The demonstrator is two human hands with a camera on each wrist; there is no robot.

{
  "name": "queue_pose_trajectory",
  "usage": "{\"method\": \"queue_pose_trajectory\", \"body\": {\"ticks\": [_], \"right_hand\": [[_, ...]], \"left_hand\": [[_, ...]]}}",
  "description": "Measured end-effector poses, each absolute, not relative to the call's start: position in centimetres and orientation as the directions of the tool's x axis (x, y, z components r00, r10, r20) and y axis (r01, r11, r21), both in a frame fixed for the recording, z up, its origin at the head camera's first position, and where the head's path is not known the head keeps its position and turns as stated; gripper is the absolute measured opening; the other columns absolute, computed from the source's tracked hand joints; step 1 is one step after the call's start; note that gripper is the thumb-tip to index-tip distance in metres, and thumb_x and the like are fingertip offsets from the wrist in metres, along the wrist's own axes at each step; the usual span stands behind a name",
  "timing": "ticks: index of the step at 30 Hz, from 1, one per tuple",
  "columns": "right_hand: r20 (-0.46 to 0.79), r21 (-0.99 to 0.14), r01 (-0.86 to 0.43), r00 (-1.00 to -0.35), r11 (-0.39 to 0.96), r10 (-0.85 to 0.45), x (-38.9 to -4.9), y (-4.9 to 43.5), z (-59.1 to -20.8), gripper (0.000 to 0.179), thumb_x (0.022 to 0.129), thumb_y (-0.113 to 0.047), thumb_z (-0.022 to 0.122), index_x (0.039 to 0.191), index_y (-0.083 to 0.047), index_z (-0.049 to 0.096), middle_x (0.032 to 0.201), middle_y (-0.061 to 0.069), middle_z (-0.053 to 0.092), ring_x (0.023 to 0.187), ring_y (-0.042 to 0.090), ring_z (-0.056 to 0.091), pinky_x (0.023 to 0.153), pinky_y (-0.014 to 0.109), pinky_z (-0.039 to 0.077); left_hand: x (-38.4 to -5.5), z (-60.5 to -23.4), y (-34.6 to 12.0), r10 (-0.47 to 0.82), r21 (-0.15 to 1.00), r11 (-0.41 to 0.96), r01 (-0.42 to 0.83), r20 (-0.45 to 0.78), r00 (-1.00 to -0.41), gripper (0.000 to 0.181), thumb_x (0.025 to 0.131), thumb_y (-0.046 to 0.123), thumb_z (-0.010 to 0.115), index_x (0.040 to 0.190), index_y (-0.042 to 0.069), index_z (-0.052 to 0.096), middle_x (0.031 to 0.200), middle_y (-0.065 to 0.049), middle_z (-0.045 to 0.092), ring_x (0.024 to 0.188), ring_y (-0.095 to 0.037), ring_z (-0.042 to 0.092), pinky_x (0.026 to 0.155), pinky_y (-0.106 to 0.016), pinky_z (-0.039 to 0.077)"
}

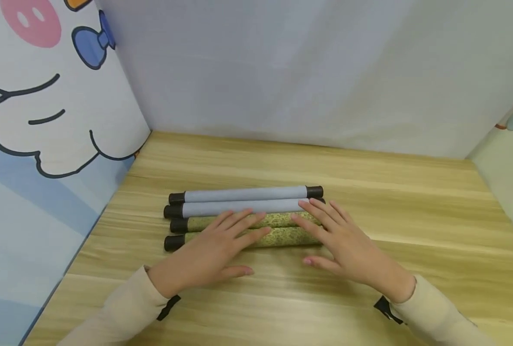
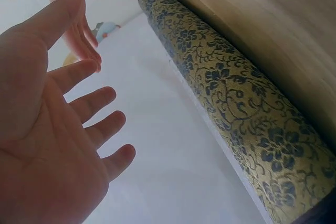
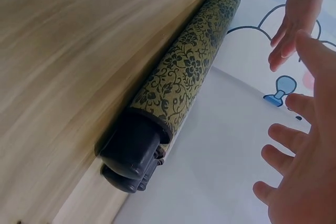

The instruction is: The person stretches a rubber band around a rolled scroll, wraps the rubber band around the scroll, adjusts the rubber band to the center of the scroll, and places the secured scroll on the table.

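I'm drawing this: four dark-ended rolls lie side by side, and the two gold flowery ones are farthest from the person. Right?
Not quite: the head view shows the two gold flowery rolls nearest the person, the pale rolls farther away. Otherwise, yes.

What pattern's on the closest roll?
The gold roll has dark flowers, clearest in the left wrist view.

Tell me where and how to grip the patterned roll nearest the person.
Take the patterned roll by its black ends, probably best with both hands from above and the near side: it is long, lies crosswise, its near side is free, and another roll lies close behind.
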State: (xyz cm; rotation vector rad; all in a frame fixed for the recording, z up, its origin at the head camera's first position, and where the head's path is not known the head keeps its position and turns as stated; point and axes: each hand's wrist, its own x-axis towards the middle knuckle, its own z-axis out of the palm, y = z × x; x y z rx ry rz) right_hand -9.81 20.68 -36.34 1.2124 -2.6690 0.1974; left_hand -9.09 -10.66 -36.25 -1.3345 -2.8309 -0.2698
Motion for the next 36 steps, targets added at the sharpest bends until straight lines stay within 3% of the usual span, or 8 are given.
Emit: {"method": "queue_pose_trajectory", "body": {"ticks": [5,11,15,19,24,31,36], "right_hand": [[0.247,-0.044,-0.749,-0.650,0.662,-0.719,-9.5,20.4,-36.4,0.079,0.092,-0.056,0.059,0.157,-0.023,0.028,0.165,0.008,0.026,0.152,0.031,0.023,0.123,0.053,0.021],[0.307,-0.034,-0.759,-0.627,0.650,-0.716,-9.4,20.2,-36.5,0.074,0.097,-0.065,0.040,0.155,-0.018,0.034,0.161,0.012,0.032,0.149,0.034,0.028,0.121,0.055,0.024],[0.302,-0.043,-0.749,-0.641,0.662,-0.705,-9.2,20.2,-36.2,0.074,0.097,-0.066,0.035,0.154,-0.018,0.036,0.161,0.012,0.032,0.148,0.036,0.029,0.118,0.059,0.027],[0.267,-0.072,-0.711,-0.690,0.700,-0.673,-9.9,20.7,-35.4,0.072,0.097,-0.060,0.045,0.156,-0.020,0.032,0.162,0.012,0.031,0.148,0.036,0.030,0.118,0.060,0.027],[0.249,-0.130,-0.656,-0.747,0.743,-0.616,-11.5,22.5,-34.2,0.065,0.095,-0.034,0.064,0.152,-0.017,0.039,0.157,0.014,0.039,0.145,0.036,0.037,0.120,0.061,0.026],[0.130,-0.171,-0.553,-0.833,0.815,-0.538,-13.2,25.5,-34.1,0.038,0.093,-0.014,0.067,0.130,-0.009,0.063,0.134,0.015,0.062,0.127,0.037,0.055,0.115,0.067,0.027],[-0.008,-0.152,-0.466,-0.881,0.872,-0.472,-13.5,27.3,-34.8,0.026,0.090,-0.010,0.070,0.116,-0.006,0.070,0.117,0.013,0.071,0.114,0.035,0.063,0.111,0.061,0.036]], "left_hand": [[-9.3,-36.2,-10.9,0.777,0.167,0.611,0.774,0.058,-0.626,0.080,0.092,0.056,0.059,0.158,0.029,0.022,0.168,0.000,0.017,0.155,-0.026,0.018,0.124,-0.055,0.022],[-9.7,-36.0,-10.7,0.791,0.160,0.590,0.792,0.083,-0.606,0.082,0.091,0.055,0.063,0.158,0.025,0.027,0.167,-0.003,0.017,0.154,-0.029,0.020,0.124,-0.056,0.023],[-9.9,-35.8,-10.8,0.799,0.152,0.581,0.799,0.080,-0.596,0.082,0.090,0.055,0.063,0.158,0.026,0.027,0.167,-0.003,0.018,0.155,-0.029,0.020,0.124,-0.056,0.023],[-10.0,-35.8,-10.9,0.800,0.146,0.578,0.803,0.091,-0.593,0.081,0.090,0.055,0.063,0.157,0.026,0.027,0.167,-0.003,0.019,0.155,-0.028,0.019,0.124,-0.056,0.023],[-9.8,-35.6,-11.1,0.796,0.151,0.586,0.796,0.077,-0.600,0.081,0.090,0.055,0.063,0.158,0.028,0.026,0.168,0.001,0.015,0.155,-0.027,0.018,0.124,-0.056,0.022],[-9.4,-35.9,-10.8,0.814,0.166,0.558,0.813,0.085,-0.575,0.080,0.090,0.053,0.065,0.156,0.025,0.030,0.166,-0.004,0.021,0.154,-0.030,0.022,0.123,-0.057,0.024],[-9.1,-36.2,-10.5,0.830,0.166,0.534,0.829,0.084,-0.551,0.081,0.089,0.051,0.067,0.156,0.022,0.032,0.165,-0.007,0.025,0.152,-0.032,0.025,0.122,-0.058,0.026]]}}
